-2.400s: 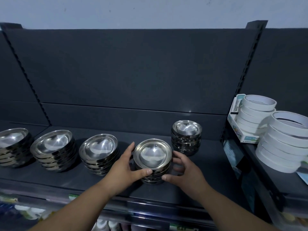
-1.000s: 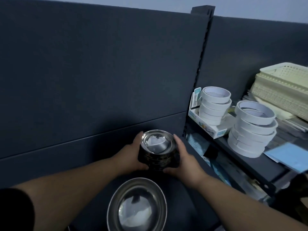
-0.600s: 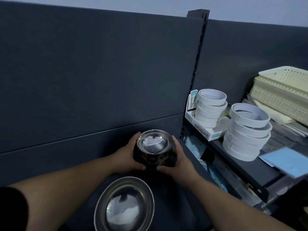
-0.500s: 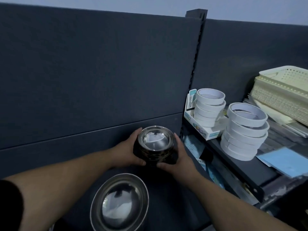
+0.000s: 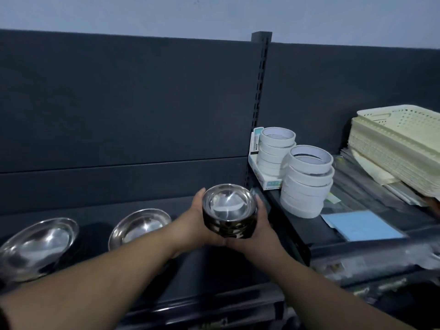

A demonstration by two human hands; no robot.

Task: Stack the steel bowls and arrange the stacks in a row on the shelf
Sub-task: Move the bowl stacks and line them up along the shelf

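Left hand (image 5: 194, 221) & right hand (image 5: 260, 226) cupped round small bowl stack (image 5: 228, 210), centre frame: fingers curled up its sides, heels of palms meeting underneath. Held off the shelf (image 5: 214, 265) by the look of it, mouth up, roughly level.

Vs half a sec ago: then low, close to back panel (image 5: 119, 115) beside upright post (image 5: 258, 103); now raised & drawn fwd. Prob. means stack being carried from the rear to the row, so placing step not yet done.

Left of it: wide bowl stack (image 5: 139, 225) just beside left wrist, second wide stack (image 5: 38, 241) at lower-left edge, both on shelf, mouths up.

Open room: bare dark shelf btw nearer wide stack & post, under the forearms; likely slot for this stack.

Tight on right: post, then neighbouring shelf (image 5: 292, 225) w/ tape rolls (image 5: 307, 182) near right fingertips. Blue sheet (image 5: 362, 225) & cream baskets (image 5: 400, 148) further right, well apart.

Front lip (image 5: 202, 308) at bottom of frame: best to set down behind it. Risk of nested steel slipping if tilted, or knuckles clipping post.
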